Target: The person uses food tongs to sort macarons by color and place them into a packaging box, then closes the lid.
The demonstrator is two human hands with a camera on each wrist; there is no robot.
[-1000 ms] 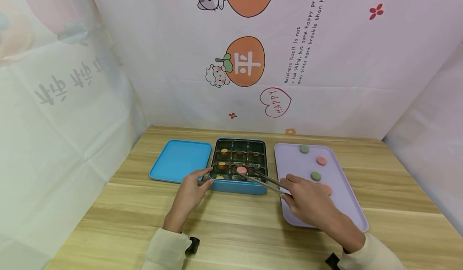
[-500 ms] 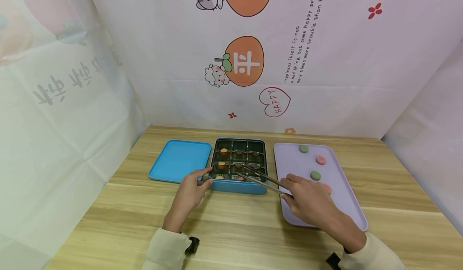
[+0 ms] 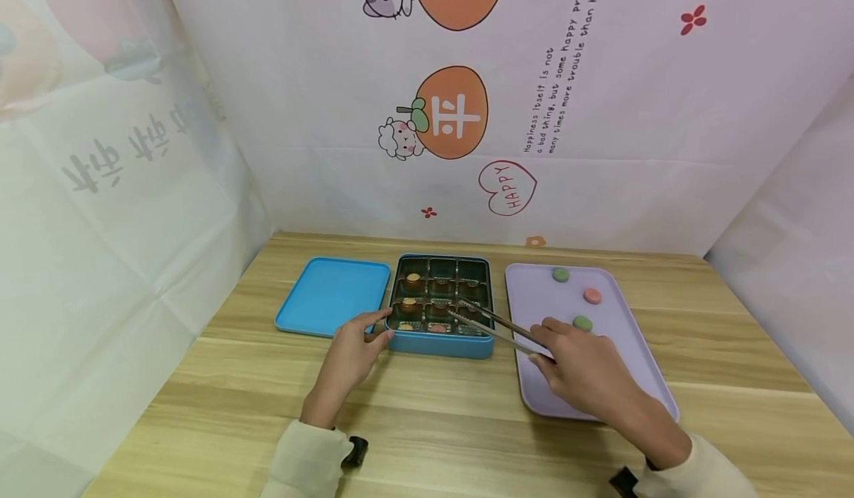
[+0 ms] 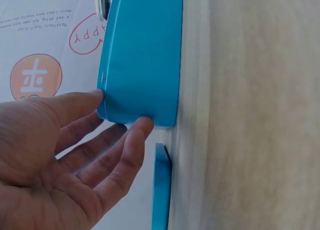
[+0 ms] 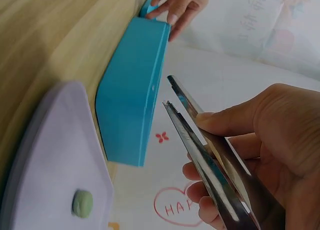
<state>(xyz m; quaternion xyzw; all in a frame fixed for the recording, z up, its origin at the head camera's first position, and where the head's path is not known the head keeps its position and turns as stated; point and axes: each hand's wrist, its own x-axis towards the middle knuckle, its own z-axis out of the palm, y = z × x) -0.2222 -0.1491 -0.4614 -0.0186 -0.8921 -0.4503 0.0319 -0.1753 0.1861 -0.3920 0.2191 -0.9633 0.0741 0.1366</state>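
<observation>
My left hand [image 3: 350,357] touches the front left corner of a blue square box [image 3: 440,347], thumb at the rim and fingertips against the wall. My right hand [image 3: 590,364] holds metal tongs [image 5: 220,157]. Their serrated tips are spread apart with nothing between them, over the box's front right compartments. A clear-walled insert divides the box. Small yellow round pieces [image 3: 414,278] sit in its left column. A pink round piece [image 3: 437,328] lies in the front middle compartment, partly behind the box's front wall.
A blue lid [image 3: 333,296] lies flat left of the box. On the right, a lilac tray [image 3: 534,402] bears green round pieces [image 3: 561,275] and a pink disc [image 3: 591,296]; my right hand overlaps its lower part. A printed cloth [image 3: 600,201] rises behind the wooden table [image 3: 414,416].
The pink piece has left the tongs and dropped into the front middle compartment. The tongs' tips have spread, and my right hand has shifted slightly right. My left hand has stayed put.
</observation>
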